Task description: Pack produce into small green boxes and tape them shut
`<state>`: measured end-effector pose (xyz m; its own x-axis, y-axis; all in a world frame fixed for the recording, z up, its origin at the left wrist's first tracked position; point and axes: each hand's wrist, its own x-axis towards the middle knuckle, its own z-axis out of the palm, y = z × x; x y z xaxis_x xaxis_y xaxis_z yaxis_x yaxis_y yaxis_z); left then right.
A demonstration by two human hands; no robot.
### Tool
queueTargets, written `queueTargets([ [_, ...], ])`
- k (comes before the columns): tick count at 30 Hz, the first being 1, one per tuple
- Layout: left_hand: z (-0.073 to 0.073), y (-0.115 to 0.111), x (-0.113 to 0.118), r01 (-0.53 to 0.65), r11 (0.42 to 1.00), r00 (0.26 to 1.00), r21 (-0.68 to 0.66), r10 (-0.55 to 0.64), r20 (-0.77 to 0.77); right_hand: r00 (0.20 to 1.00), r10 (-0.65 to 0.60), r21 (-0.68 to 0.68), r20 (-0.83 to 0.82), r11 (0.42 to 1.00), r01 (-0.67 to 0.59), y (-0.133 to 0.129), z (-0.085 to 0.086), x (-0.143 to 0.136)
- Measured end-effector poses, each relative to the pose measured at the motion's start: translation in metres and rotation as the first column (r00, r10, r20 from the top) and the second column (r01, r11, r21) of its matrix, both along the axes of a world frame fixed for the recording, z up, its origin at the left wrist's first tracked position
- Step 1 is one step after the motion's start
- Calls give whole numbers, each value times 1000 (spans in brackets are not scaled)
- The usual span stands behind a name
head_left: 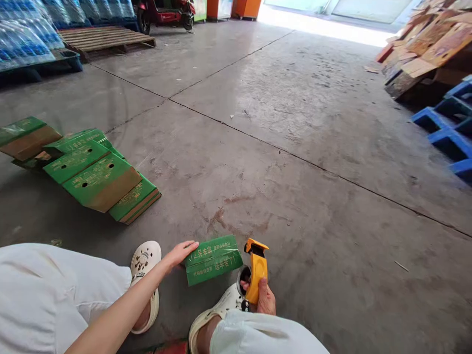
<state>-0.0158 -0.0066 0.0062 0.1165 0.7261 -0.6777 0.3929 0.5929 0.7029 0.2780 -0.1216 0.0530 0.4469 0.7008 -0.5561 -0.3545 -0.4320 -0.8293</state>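
A small green cardboard box [214, 260] with pale printed characters and a seam along its top is in front of my feet. My left hand [181, 254] grips its left end, fingers stretched over the upper corner; the thumb is hidden. Just beyond the box's right end, my right hand [266, 299] is closed around a yellow tape dispenser [257, 273]. The dispenser is tilted upright, its black cutting end at the top, and a roll of clear tape [244, 280] shows on its left side. Whether any tape reaches the box, I cannot tell.
Several flattened green cartons [106, 172] lie on the concrete floor to the left. Wrapped bottles [25, 42], a wooden pallet [106, 38] and a red scooter [165, 14] stand farther back. At right are blue pallets [452, 128] and stacked brown cardboard [435, 44].
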Motion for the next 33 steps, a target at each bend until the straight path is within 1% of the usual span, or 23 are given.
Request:
queueTargets([
  [2,-5,-18,0,-148,974,973,-173,175,154,993,-74,70,-93,994,80,19,-2,-12],
  [3,-8,-26,2,-220,949,944,-224,265,196,989,-63,102,-133,992,77,32,-2,-18],
  [4,-11,-32,6,-279,929,919,-243,332,214,988,-10,126,-153,992,30,46,-1,-24],
  [6,-15,-42,15,-352,906,886,-236,403,227,969,201,164,-145,971,-176,71,4,-33],
  [8,-16,-44,22,-387,905,889,-174,417,188,905,408,181,-118,905,-385,87,10,-37],
  [9,-15,-41,24,-403,910,900,-102,414,134,874,470,185,-119,876,-446,90,12,-36],
  [10,-12,-37,25,-415,910,908,-4,414,67,855,501,186,-132,860,-475,91,13,-34],
  [11,-8,-30,25,-416,904,909,101,417,7,848,508,186,-153,857,-480,88,14,-31],
  [12,-1,-22,24,-408,895,908,181,419,-24,847,501,185,-176,862,-472,84,13,-27],
  [13,6,-12,23,-405,888,908,220,419,-20,848,493,184,-195,868,-462,79,13,-22],
  [14,15,-2,24,-403,896,914,187,404,35,848,487,185,-208,871,-455,74,12,-17],
  [15,24,8,25,-402,912,912,83,391,122,847,486,187,-216,872,-453,68,12,-12],
  [16,33,17,27,-395,916,891,-65,400,216,844,489,189,-221,870,-455,64,12,-8],
  [17,41,26,30,-360,905,859,-226,416,299,839,496,190,-224,867,-462,60,13,-5],
  [18,48,33,35,-303,877,825,-374,437,358,833,505,187,-226,861,-472,58,14,-2],
  [19,54,38,39,-234,840,799,-489,453,396,825,518,181,-226,855,-487,56,15,-1],
  [20,58,42,43,-169,808,783,-565,458,421,816,533,172,-224,846,-505,55,18,0],
  [21,61,46,47,-117,786,777,-607,453,437,806,550,162,-219,835,-526,54,20,1],
  [22,63,49,50,-80,782,780,-618,436,450,795,568,151,-211,823,-548,54,23,1],
  [27,62,57,50,28,874,861,-484,225,456,745,644,85,-172,763,-641,55,37,-1],
  [29,59,57,48,50,918,886,-393,141,443,732,661,56,-164,747,-663,57,42,-5],
  [31,54,57,47,70,962,911,-265,46,409,718,678,15,-159,729,-685,60,47,-11],
  [33,48,58,46,94,983,932,-156,-31,362,688,709,-33,-156,692,-721,62,52,-15],
])
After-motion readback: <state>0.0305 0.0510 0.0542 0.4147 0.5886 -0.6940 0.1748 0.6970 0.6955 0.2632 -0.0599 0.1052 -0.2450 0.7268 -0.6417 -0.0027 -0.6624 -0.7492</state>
